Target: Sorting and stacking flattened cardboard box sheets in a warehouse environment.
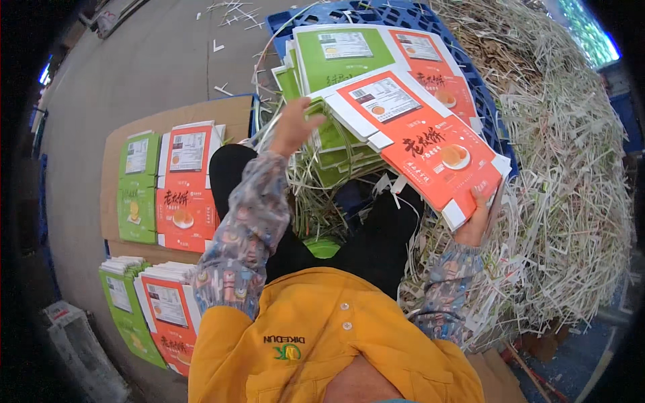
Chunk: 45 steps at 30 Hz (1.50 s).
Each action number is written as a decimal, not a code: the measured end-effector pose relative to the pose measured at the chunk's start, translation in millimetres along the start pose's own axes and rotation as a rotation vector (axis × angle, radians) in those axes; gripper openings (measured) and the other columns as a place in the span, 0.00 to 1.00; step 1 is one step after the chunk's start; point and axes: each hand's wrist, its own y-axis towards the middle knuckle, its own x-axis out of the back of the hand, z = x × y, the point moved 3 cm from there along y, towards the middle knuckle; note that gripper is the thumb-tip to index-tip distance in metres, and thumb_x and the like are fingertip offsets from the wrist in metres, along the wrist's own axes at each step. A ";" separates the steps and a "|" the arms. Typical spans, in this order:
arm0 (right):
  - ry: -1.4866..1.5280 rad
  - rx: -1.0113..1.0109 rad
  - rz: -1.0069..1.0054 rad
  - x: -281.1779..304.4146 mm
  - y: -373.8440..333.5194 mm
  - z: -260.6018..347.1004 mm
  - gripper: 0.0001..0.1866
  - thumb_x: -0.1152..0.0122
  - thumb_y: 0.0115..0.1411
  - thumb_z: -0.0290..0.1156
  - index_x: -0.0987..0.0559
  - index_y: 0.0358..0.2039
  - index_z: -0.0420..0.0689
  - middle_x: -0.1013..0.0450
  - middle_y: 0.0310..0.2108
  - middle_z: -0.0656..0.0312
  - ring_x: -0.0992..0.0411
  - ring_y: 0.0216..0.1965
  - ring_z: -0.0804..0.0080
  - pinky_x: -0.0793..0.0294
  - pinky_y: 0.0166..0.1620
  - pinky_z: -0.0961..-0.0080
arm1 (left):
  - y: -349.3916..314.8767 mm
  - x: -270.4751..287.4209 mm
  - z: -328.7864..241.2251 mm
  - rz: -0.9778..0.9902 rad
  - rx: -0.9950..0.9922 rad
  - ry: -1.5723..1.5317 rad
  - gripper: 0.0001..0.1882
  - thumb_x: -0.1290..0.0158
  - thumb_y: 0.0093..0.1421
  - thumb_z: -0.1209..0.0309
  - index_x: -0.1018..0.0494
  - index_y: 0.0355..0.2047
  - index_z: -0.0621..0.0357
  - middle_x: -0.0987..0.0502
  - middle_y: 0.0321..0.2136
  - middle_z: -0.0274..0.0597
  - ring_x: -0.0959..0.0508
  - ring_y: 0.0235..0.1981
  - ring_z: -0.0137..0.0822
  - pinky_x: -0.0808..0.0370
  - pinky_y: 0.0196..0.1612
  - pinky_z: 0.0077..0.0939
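Observation:
My right hand (476, 220) grips the near corner of a stack of orange-red flat carton blanks (437, 144), thumb on top. The blanks lie tilted, their far end over the pile in front of me. My left hand (293, 125) is raised beside the left edge of that pile, fingers apart and holding nothing. Under and beyond the held blanks are green carton blanks (342, 54) and more orange-red blanks (422, 54), piled on a blue plastic pallet (396, 13). Part of the lower pile is hidden by the held blanks.
Shredded paper strips (564, 174) heap up on the right and lie around my legs. To my left, green blanks (138, 188) and orange-red blanks (185, 195) lie on a cardboard sheet (111, 161), with further stacks (168, 309) nearer me. A grey block-like object (84, 356) stands at lower left.

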 end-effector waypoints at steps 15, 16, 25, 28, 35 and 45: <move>-0.062 -0.036 -0.034 -38.0 -44.8 18.8 0.24 0.49 0.51 0.31 0.41 0.48 0.38 0.35 0.44 0.51 0.33 0.43 0.59 0.32 0.46 0.64 | 44.7 -75.8 89.7 0.319 -0.091 0.536 0.22 0.49 0.43 0.68 0.40 0.41 0.55 0.34 0.34 0.48 0.27 0.33 0.48 0.30 0.31 0.41; -0.062 -0.032 -0.044 -32.5 -44.2 19.6 0.24 0.49 0.51 0.31 0.41 0.48 0.38 0.35 0.44 0.51 0.33 0.43 0.59 0.32 0.46 0.64 | 50.3 -77.6 88.2 0.335 -0.208 0.490 0.20 0.51 0.45 0.70 0.40 0.40 0.54 0.33 0.34 0.48 0.27 0.32 0.48 0.30 0.31 0.41; 0.101 -0.069 -0.002 4.9 -54.6 10.5 0.29 0.50 0.51 0.35 0.44 0.53 0.41 0.39 0.50 0.52 0.36 0.47 0.58 0.35 0.48 0.60 | 204.6 50.5 10.2 -0.387 -0.898 1.042 0.07 0.53 0.47 0.68 0.30 0.28 0.48 0.31 0.23 0.34 0.28 0.26 0.35 0.34 0.28 0.36; -0.027 0.086 0.124 4.7 -41.5 -39.3 0.31 0.46 0.48 0.35 0.42 0.52 0.40 0.38 0.47 0.55 0.35 0.45 0.60 0.34 0.47 0.63 | 238.8 54.2 12.6 -0.384 -0.723 0.911 0.17 0.60 0.51 0.66 0.34 0.42 0.48 0.37 0.45 0.44 0.42 0.51 0.45 0.55 0.56 0.50; 0.012 -0.030 -0.012 -22.6 -44.8 -122.9 0.21 0.51 0.53 0.28 0.39 0.47 0.36 0.35 0.43 0.55 0.33 0.42 0.64 0.34 0.47 0.69 | 90.9 15.6 -3.3 -0.017 -0.609 0.520 0.28 0.41 0.40 0.63 0.36 0.41 0.59 0.31 0.34 0.49 0.29 0.35 0.43 0.32 0.36 0.32; -0.090 -0.327 0.181 -37.0 -78.5 -155.9 0.15 0.52 0.56 0.31 0.34 0.41 0.34 0.32 0.39 0.55 0.32 0.41 0.68 0.32 0.43 0.71 | -134.3 -93.3 -9.4 0.226 1.046 -1.486 0.18 0.51 0.52 0.77 0.38 0.45 0.62 0.30 0.40 0.43 0.28 0.39 0.38 0.28 0.41 0.31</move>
